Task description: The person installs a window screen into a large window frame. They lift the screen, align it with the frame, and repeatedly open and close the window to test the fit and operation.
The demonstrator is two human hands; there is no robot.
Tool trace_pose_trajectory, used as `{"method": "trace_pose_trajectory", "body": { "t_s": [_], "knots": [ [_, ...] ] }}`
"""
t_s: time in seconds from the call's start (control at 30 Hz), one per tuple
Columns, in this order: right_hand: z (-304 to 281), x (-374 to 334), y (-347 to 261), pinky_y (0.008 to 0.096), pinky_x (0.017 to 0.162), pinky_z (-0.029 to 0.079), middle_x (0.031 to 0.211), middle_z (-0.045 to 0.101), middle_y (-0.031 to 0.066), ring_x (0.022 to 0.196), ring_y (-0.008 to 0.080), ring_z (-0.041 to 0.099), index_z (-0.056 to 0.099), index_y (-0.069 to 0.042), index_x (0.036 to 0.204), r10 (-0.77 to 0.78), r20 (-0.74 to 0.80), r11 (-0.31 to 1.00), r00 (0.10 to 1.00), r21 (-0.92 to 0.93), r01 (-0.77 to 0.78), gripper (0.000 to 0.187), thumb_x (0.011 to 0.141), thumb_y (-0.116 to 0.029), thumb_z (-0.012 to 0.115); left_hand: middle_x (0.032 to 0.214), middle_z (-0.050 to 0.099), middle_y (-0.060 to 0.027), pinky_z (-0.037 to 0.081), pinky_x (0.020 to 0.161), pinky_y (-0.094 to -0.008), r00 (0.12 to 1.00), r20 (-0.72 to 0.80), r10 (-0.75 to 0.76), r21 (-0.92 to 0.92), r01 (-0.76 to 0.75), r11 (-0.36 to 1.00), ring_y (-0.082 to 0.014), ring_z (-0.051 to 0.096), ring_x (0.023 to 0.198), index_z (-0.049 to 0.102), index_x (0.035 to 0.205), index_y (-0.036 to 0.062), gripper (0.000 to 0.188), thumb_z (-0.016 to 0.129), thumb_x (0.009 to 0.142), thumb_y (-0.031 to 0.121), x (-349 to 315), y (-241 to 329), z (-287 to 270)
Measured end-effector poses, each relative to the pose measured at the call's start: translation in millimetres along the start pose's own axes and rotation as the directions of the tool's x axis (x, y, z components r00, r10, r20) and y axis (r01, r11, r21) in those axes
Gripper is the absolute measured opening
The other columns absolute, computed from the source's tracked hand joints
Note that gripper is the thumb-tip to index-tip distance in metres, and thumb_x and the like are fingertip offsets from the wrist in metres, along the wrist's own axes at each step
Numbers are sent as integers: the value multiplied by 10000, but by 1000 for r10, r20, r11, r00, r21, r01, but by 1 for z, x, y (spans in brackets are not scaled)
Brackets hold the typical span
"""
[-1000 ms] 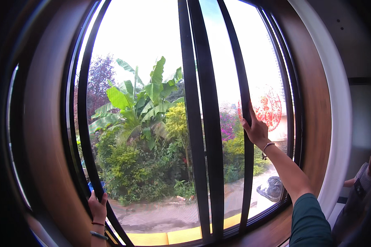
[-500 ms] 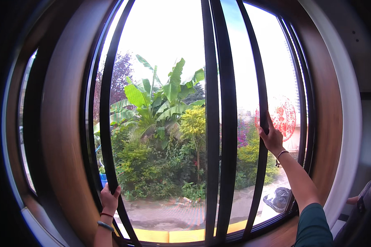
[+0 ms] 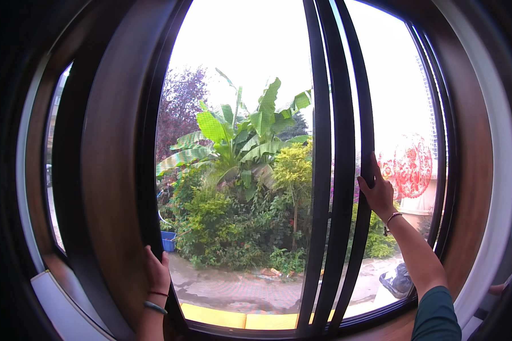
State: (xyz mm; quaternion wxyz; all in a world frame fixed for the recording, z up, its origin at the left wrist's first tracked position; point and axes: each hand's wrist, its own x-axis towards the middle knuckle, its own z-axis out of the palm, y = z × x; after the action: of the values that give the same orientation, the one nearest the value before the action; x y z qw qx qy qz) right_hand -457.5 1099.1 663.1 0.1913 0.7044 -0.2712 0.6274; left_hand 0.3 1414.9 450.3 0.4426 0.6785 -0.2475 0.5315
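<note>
Before me stands a tall window with dark sliding frames. Low on its left side, my left hand (image 3: 157, 273) grips the dark left upright (image 3: 152, 187), thumb and fingers on either side of it; that upright lies against the wooden surround. Higher up on the right, my right hand (image 3: 379, 196) is closed on another dark upright (image 3: 363, 113), thumb across its face and index finger pointing up along it. Just left of that one, two more dark uprights (image 3: 340, 170) stand close together, with narrow gaps between them. Some fingertips of both hands are hidden.
Brown wooden panels (image 3: 111, 159) line the window's sides. A red round paper decoration (image 3: 412, 167) is on the right pane. Outside are a banana plant (image 3: 250, 131), bushes, a blue container (image 3: 168, 240) and a dark plastic bag (image 3: 398, 280). Along the sill runs a yellow strip (image 3: 267, 321).
The left upright has slid left against the surround, closing the gap there. The right upright has moved left, nearer the middle ones. Both hands moved with them; the whole view shifted.
</note>
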Motion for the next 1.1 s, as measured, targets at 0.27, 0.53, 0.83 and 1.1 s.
{"method": "trace_pose_trajectory", "body": {
  "t_s": [0.27,0.53,0.83,1.1],
  "knots": [
    [-11,-2,-13,412,471,438,474,512,127,463,318,556,114,-194,1425,18,101,998,995,-55,-13,809,809,-479,555,856,587,-258,458,621,-455,936,233,-263,6,269,963,-412,572,770,422,1125,22,271,453,920,199,-11,8,12],
    [-4,-1,-13,411,481,448,519,545,128,472,310,568,149,-225,1416,11,61,1000,998,-14,-10,773,804,-459,559,730,586,-242,446,520,-467,994,102,-37,81,28,996,-397,577,664,450,1088,16,281,405,933,246,19,-8,7],
    [0,-2,-25,389,431,409,439,475,90,430,286,533,193,-208,1411,-11,2,998,1000,57,10,750,805,-417,584,736,574,-254,447,546,-462,997,72,-27,98,20,995,-406,565,689,472,1070,-44,274,414,927,183,33,-28,-4],
    [-21,4,30,377,529,456,723,627,133,628,276,621,347,-187,1324,29,-50,994,998,-108,-34,580,838,-417,565,663,560,-248,428,523,-501,975,213,-56,-26,63,998,-422,557,641,421,978,10,225,438,906,222,10,26,20]
  ]
}}
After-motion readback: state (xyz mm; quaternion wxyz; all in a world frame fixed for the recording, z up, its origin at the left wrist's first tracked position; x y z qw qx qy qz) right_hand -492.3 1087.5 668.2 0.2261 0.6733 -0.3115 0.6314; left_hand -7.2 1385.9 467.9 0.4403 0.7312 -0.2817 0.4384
